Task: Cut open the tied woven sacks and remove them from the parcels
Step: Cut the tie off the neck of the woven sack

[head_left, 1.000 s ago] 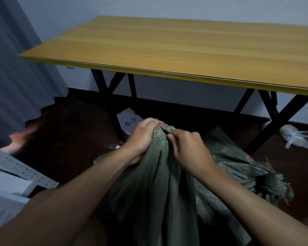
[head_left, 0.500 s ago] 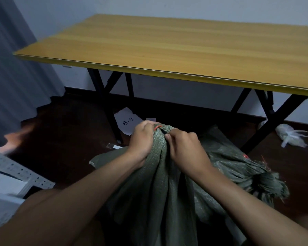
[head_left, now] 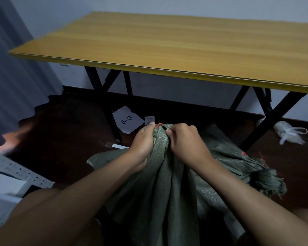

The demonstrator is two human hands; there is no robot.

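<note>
Sack (head_left: pixel 160 183) neck is being gripped by both hands at once, bunched upright between them; the left hand (head_left: pixel 142 144) is closing around the gathered green weave from the left, fingers wrapped over and thumb hidden behind; the right hand (head_left: pixel 187 142) is fisting the same neck from the right, thumb pressing in near the top; the two hands are sitting just beside each other, almost touching, with the puckered mouth poking out above them. A red tie (head_left: pixel 159 124) is showing at that mouth, right at the left fingertips and a little further from the right thumb, so the left hand is looking nearer to it; no blade is visible in either hand, and whether one is tucked inside a fist I cannot tell. The sack's long axis is running from the tied top away from the person down toward the lap, folds fanning out below the wrists; so, as I judge it, the coming cut or loosening is turning on that knot lying just above and between the hands. A second sack (head_left: pixel 242 166) is lying to the right on the floor (head_left: pixel 64 139), its frayed end spreading out; beyond, a paper (head_left: pixel 127 119) marked 6-3 is lying under the table (head_left: pixel 167 47), whose black legs are crossing behind; a white bag (head_left: pixel 288 133) is resting far right by the wall.
</note>
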